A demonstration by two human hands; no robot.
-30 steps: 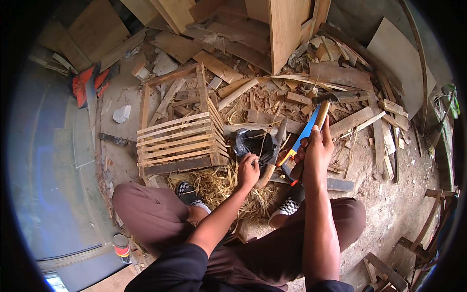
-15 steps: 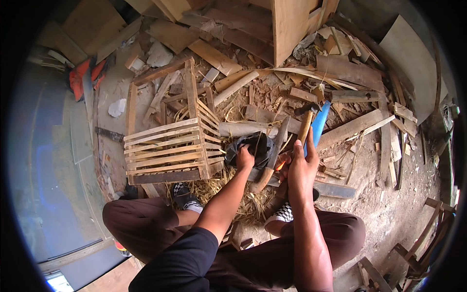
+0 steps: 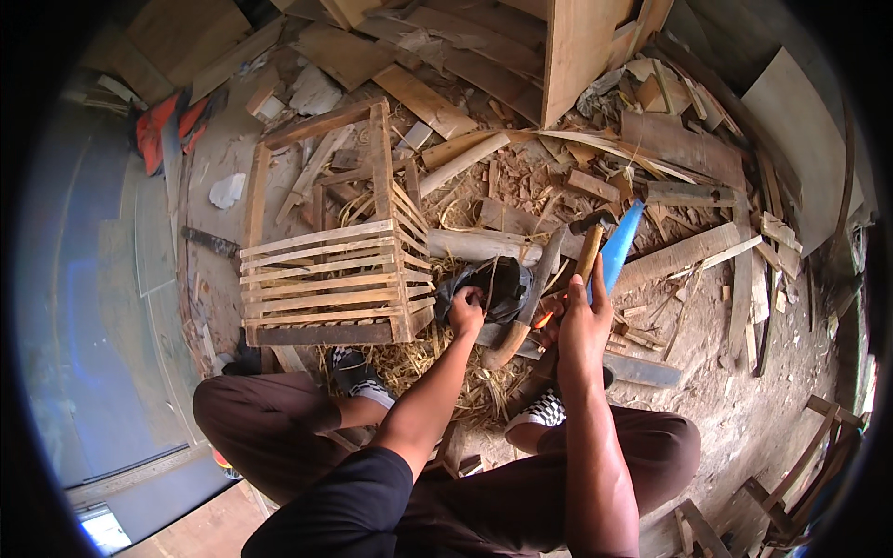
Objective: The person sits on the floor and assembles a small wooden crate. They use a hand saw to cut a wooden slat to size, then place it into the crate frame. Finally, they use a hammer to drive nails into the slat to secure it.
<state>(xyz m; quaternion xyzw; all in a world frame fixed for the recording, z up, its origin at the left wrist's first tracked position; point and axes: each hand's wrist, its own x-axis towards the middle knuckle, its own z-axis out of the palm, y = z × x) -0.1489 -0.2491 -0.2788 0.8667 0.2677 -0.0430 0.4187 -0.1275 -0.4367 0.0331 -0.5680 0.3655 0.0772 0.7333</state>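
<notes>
I sit on the ground with my knees spread. My left hand (image 3: 465, 312) is closed at the edge of a black plastic bag (image 3: 502, 279) lying on straw. My right hand (image 3: 581, 321) grips a wooden-handled hammer (image 3: 588, 251) held upright, with a blue handle (image 3: 619, 246) held against it. A second tool with a thick wooden handle (image 3: 521, 321) lies slanted between my two hands. A wooden slat crate (image 3: 326, 279) stands just left of my left hand.
Offcuts, planks and shavings (image 3: 521, 177) cover the ground ahead and to the right. A tall board (image 3: 577, 56) stands at the back. A long plank (image 3: 688, 251) lies right of the hammer. Straw (image 3: 419, 358) lies by my checkered shoes (image 3: 358, 372). An orange object (image 3: 153, 130) is far left.
My left hand has moved from the straw up to the black bag. My right hand has stayed raised with the hammer, now more upright.
</notes>
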